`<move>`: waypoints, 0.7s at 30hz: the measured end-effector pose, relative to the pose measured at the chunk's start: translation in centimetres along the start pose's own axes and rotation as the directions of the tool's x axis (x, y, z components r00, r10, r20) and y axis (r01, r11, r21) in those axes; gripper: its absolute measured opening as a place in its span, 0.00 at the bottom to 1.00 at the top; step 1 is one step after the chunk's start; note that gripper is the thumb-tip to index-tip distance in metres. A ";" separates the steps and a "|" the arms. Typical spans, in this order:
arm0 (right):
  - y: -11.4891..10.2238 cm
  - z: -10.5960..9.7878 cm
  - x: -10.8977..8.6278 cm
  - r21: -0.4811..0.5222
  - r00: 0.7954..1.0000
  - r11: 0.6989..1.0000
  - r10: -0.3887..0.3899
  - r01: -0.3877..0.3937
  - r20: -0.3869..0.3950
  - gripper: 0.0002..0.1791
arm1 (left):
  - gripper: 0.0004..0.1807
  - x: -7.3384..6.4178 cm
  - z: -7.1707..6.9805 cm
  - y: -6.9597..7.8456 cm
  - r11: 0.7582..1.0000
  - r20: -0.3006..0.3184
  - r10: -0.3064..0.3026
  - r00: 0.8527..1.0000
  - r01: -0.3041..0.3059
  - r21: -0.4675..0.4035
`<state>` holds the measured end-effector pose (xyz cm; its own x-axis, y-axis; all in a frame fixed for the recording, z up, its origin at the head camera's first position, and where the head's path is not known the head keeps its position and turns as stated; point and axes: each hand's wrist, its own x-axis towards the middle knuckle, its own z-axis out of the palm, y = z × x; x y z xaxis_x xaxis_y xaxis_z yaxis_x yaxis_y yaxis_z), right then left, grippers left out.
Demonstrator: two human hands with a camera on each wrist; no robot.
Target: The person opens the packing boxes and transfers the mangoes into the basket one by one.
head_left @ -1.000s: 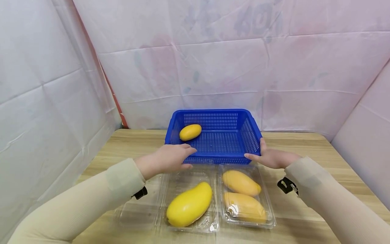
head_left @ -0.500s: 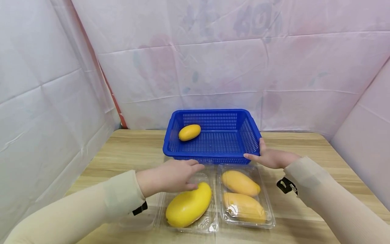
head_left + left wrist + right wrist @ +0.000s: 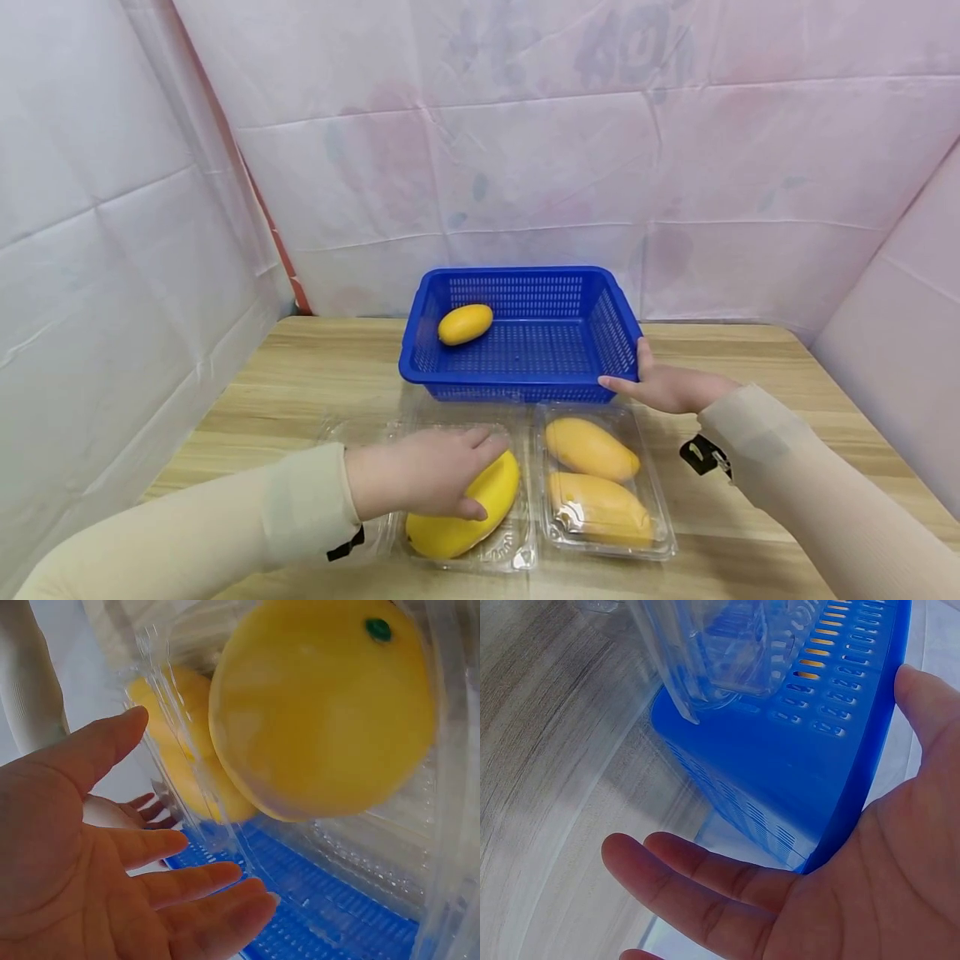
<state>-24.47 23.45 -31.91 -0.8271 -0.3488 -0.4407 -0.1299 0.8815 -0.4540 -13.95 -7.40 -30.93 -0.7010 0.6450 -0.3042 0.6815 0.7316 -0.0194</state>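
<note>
My left hand [image 3: 431, 471] hovers over a large yellow mango [image 3: 495, 492] that lies in a lidded clear plastic box, its lid folded out to the left. In the left wrist view its fingers [image 3: 202, 889] are spread, apart from the mango [image 3: 322, 712]. My right hand [image 3: 671, 388] rests against the front right corner of a blue basket [image 3: 517, 392]. The right wrist view has its thumb [image 3: 926, 701] by the rim and the other fingers [image 3: 697, 900] stretched out beside the basket wall. One smaller yellow mango [image 3: 465, 324] lies in the basket's left side.
Beside the open box stands a shut clear box [image 3: 660, 542] holding two orange-yellow mangoes [image 3: 592, 450]. Both boxes lie just in front of the basket on a wooden table [image 3: 750, 358]. White sheets [image 3: 540, 167] hang behind and at the sides.
My left hand has left the basket's front left edge and come back toward me, over the large mango. The basket has shifted very slightly left; my right hand has stayed at its corner.
</note>
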 end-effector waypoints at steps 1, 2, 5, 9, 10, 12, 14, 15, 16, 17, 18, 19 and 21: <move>0.0 0.0 0.0 0.000 1.000 1.000 -0.001 0.001 -0.001 0.61 | 0.44 -0.1 0.0 0.1 1.000 0.004 -0.001 1.000 0.001 0.000; 0.0 0.0 0.0 -0.002 1.000 1.000 0.000 0.000 -0.002 0.61 | 0.44 -0.1 0.1 0.2 1.000 0.010 -0.005 1.000 0.005 -0.004; 0.0 0.0 0.0 -0.011 1.000 1.000 -0.001 0.001 -0.004 0.61 | 0.45 -0.1 0.4 0.6 1.000 0.037 -0.016 0.999 0.015 0.008; 0.0 0.0 -0.1 -0.013 1.000 1.000 0.000 0.000 0.001 0.62 | 0.46 0.1 0.9 0.9 0.999 0.090 -0.029 0.995 0.026 0.034; 0.0 0.0 -0.1 -0.010 1.000 1.000 0.000 0.000 0.001 0.62 | 0.46 0.1 1.0 1.0 0.999 0.100 -0.032 0.995 0.028 0.038; 0.0 0.0 0.0 -0.004 1.000 1.000 -0.003 0.003 0.001 0.62 | 0.47 0.2 1.3 1.1 0.999 0.111 -0.035 0.993 0.030 0.043; 0.0 0.0 0.0 -0.003 1.000 1.000 -0.003 0.003 -0.001 0.62 | 0.47 0.3 1.4 1.1 0.998 0.116 -0.038 0.993 0.032 0.045; 0.0 0.0 0.0 -0.002 1.000 1.000 -0.005 0.005 -0.002 0.62 | 0.47 0.3 1.5 1.2 0.999 0.118 -0.039 0.992 0.034 0.041; 0.0 0.0 0.0 -0.001 1.000 1.000 -0.006 0.006 -0.002 0.62 | 0.47 0.3 1.6 1.2 0.999 0.118 -0.040 0.992 0.035 0.040; 0.0 0.0 0.0 -0.003 1.000 1.000 -0.006 0.006 -0.003 0.62 | 0.47 0.4 1.6 1.2 0.999 0.121 -0.041 0.992 0.036 0.039; 0.0 0.0 0.0 -0.002 1.000 1.000 -0.006 0.006 -0.003 0.62 | 0.47 0.4 1.7 1.3 0.999 0.124 -0.041 0.991 0.037 0.037; 0.0 -0.1 0.0 -0.001 1.000 1.000 -0.004 0.004 -0.002 0.62 | 0.47 0.4 1.8 1.3 0.999 0.123 -0.042 0.992 0.037 0.040; 0.1 -0.1 0.1 -0.002 1.000 1.000 -0.004 0.004 -0.003 0.63 | 0.47 0.4 1.9 1.3 0.998 0.119 -0.045 0.992 0.041 0.043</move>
<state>-24.59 23.52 -31.93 -0.8281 -0.3518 -0.4365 -0.1347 0.8806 -0.4542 -12.97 -6.59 -32.88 -0.7013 0.5805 -0.4137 0.6609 0.7470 -0.0722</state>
